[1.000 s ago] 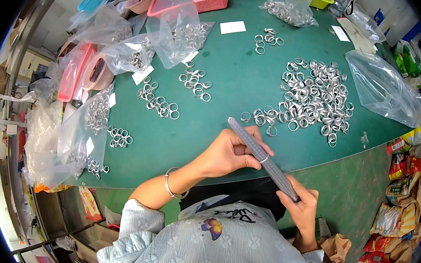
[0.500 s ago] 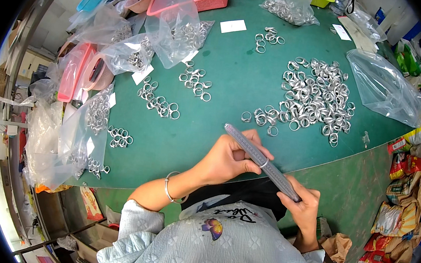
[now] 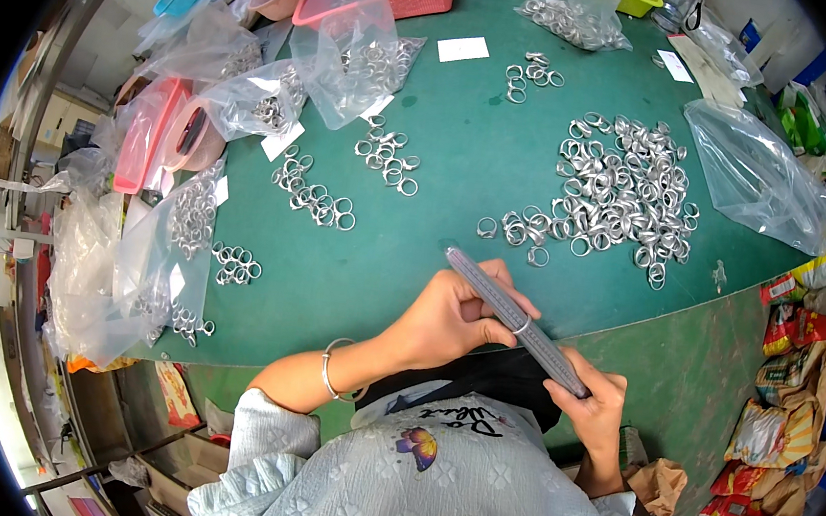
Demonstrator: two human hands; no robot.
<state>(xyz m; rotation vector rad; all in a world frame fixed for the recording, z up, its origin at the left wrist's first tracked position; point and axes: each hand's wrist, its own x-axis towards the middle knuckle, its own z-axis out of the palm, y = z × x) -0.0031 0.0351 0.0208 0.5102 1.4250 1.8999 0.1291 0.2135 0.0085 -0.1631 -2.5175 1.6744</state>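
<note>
A grey ring mandrel (image 3: 554, 355) slants across in front of my body, its narrow tip toward the far left. A silver ring (image 3: 523, 325) sits around it near the middle. The fingers and thumb of my left hand (image 3: 452, 316) close about the mandrel at that ring. My right hand (image 3: 599, 402) grips the thick near end between thumb and fingers. Beyond the mandrel, a large heap of silver rings (image 3: 625, 193) lies on the green table (image 3: 438, 191). One single ring (image 3: 486, 227) rests just left of the heap.
Smaller ring groups (image 3: 315, 195) lie toward the left. Clear plastic bags (image 3: 163, 256), a pink tray (image 3: 153, 137) and a pink basket (image 3: 425, 4) line the left and far sides. Another clear bag (image 3: 759, 180) lies at the right. Colourful packets (image 3: 771, 427) stand beyond the table's right edge.
The whole view has shifted very slightly. Both hands keep their hold, and the ring stays at about the same place on the mandrel.
</note>
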